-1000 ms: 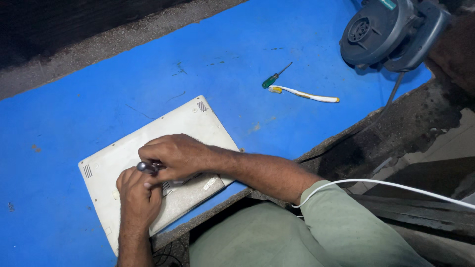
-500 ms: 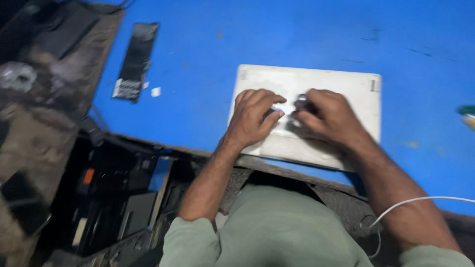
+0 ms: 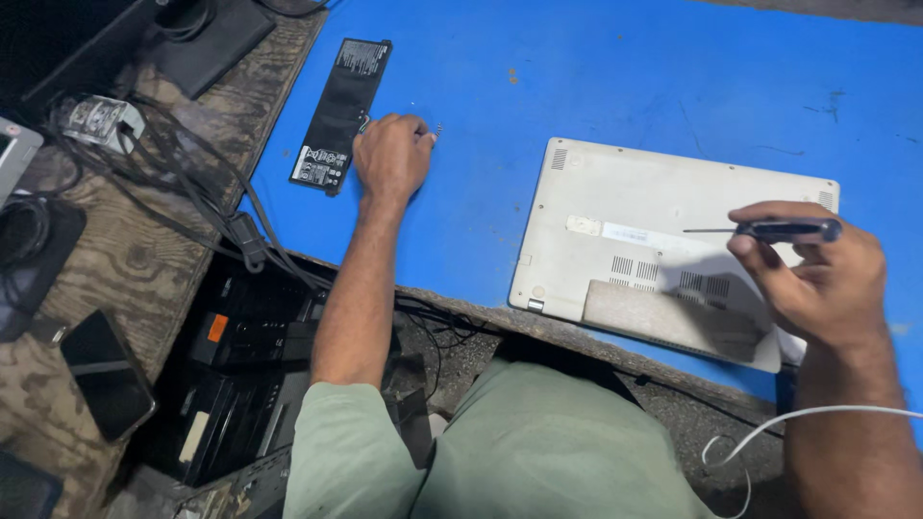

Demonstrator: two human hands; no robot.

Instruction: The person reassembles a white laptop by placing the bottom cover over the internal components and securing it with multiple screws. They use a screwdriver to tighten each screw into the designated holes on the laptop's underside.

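A cream-white laptop lies upside down on the blue table top, its vents facing up. Above its right part, my right hand holds a thin black-handled screwdriver level, tip pointing left. My left hand reaches far left and rests palm down on the blue surface, fingers curled, next to a long black battery pack. A tiny screw-like speck lies by its fingertips; whether the fingers pinch anything is hidden.
Left of the blue top is a worn wooden bench with tangled black cables, a power adapter and a dark phone. Black equipment boxes sit below the table edge. A white cable crosses near my right arm.
Both hands were on the laptop's underside. My left hand has since left it and moved left to the spot by the battery pack; my right hand lifted off to the right with the screwdriver.
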